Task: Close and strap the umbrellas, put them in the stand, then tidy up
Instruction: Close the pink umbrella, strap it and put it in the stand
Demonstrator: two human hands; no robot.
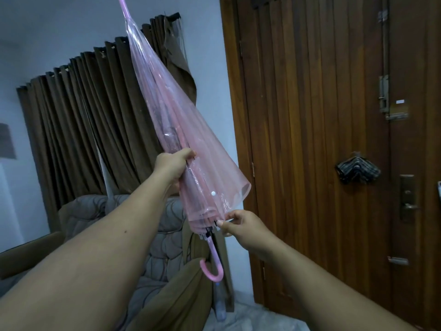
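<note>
Pink plastic: your see-through umbrella (181,130) is folded but loose, held up in front of you, tip slanting up and left, curved handle (211,271) hanging at the bottom.
Left hand: your left hand (173,167) grips the gathered canopy around its lower half, fingers curled round the far side.
Right hand: your right hand (241,226) pinches the canopy's bottom edge between thumb and fingertips, just above the handle.
Snap: a white button (213,193) sits on the plastic between your two hands.
Behind: brown curtains (78,120) hang to the left, with a padded sofa (164,249) below your arms.
Right side: a dark wooden door (310,139) stands close, with a latch (384,96) and a lever (408,199).
On the door: a dark folded thing (358,172) hangs there; you cannot tell what it is.
Hidden: the umbrella's tip runs out of the top edge, and the strap cannot be made out.
</note>
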